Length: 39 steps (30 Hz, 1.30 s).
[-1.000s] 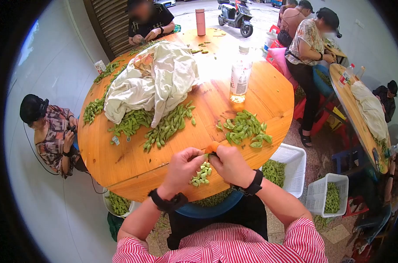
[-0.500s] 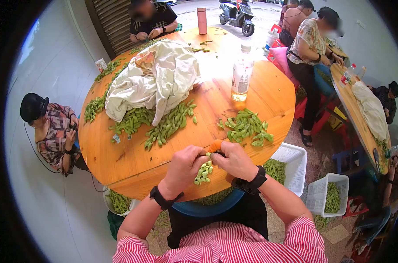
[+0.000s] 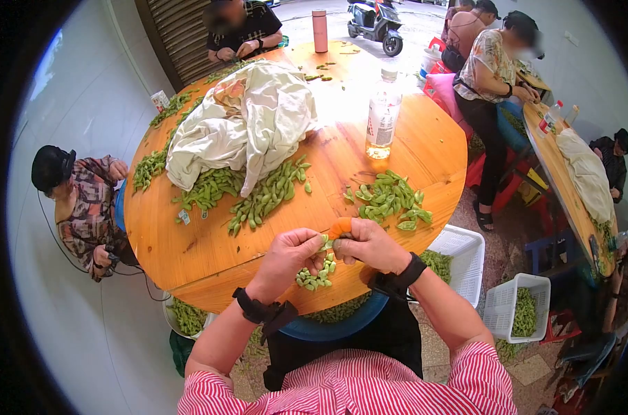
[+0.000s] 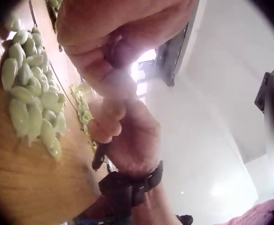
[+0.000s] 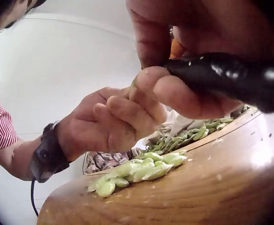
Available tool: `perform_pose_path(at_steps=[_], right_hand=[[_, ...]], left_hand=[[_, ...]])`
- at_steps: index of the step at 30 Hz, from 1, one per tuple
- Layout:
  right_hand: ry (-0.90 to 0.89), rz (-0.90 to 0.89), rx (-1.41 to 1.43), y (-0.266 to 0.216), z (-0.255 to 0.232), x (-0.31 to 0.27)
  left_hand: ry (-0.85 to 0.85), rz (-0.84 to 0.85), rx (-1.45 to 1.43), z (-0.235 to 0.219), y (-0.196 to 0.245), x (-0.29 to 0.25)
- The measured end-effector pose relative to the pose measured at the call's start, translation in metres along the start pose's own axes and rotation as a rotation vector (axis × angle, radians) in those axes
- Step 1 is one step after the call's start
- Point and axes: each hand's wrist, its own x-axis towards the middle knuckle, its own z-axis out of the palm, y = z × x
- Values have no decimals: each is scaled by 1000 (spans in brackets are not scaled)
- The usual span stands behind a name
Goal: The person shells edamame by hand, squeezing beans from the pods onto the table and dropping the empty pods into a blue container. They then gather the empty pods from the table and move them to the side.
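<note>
My left hand (image 3: 284, 261) pinches a green bean pod (image 3: 325, 243) between thumb and fingers, over the near edge of the round table. Close beside it, my right hand (image 3: 377, 249) grips a tool with a glossy black handle (image 5: 230, 77); its working end is hidden by the fingers. An orange cover (image 3: 341, 227) wraps one right finger. The fingertips of both hands meet at the pod in the right wrist view. Below them, a small heap of shelled beans (image 4: 34, 101) lies on the wood.
Unshelled pods (image 3: 390, 199) lie right of the hands, near a clear bottle (image 3: 383, 117). A white cloth (image 3: 244, 124) covers more pods. Under the table edge is a blue basin (image 3: 338, 328); white baskets (image 3: 466, 266) stand to the right. Other people sit around.
The fingertips have parted slightly, so more of the pod shows between the hands. The right hand has shifted slightly upward. At the left, another person's hands have moved apart.
</note>
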Motion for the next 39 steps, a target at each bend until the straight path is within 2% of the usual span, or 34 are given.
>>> perform_pose_path(at_steps=[2,6,9,12,14,18,21,23,27,29,30,32,33,35,36,38,39], right_hand=[[-49,58,170,2,-1,2],[-49,67,197,2,-1,4],[-32,76,176,0,-1,5],[33,72,74,2,2,5],[209,-215,-101,5,5,5],[160,-176,-182,-4,5,2],[209,-197,-252,-3,6,2],[273,-204,-329,-8,8,1],[303,-195,-334,-6,10,0],[344,-264,-633,1,10,3],[347,-266,-633,-1,11,4],[317,-221,-876,-4,12,5],[319,-224,-877,-4,12,6],[292,-189,-845,-1,11,8],[291,-192,-845,2,8,10],[341,-157,-882,7,0,13],[337,-162,-880,10,-6,14]], left_hand=[[-30,-53,-141,-1,1,1],[-18,-57,-149,-4,-1,5],[-114,-91,-263,-12,-4,8],[-153,-124,-303,-15,-5,10],[-137,-137,-267,-17,-6,10],[-136,-187,-236,-17,-6,11],[-125,-194,-241,-14,-8,13],[-35,-136,-182,-10,-10,13],[-19,-106,-99,-4,-9,13],[14,-120,-140,0,-6,12],[12,-118,-138,1,-5,12],[51,-67,51,0,-4,14],[51,-64,54,0,-4,14],[104,76,470,-1,-4,15],[106,78,470,-2,-4,16],[58,388,874,-5,-5,18],[64,386,877,-7,-5,20]])
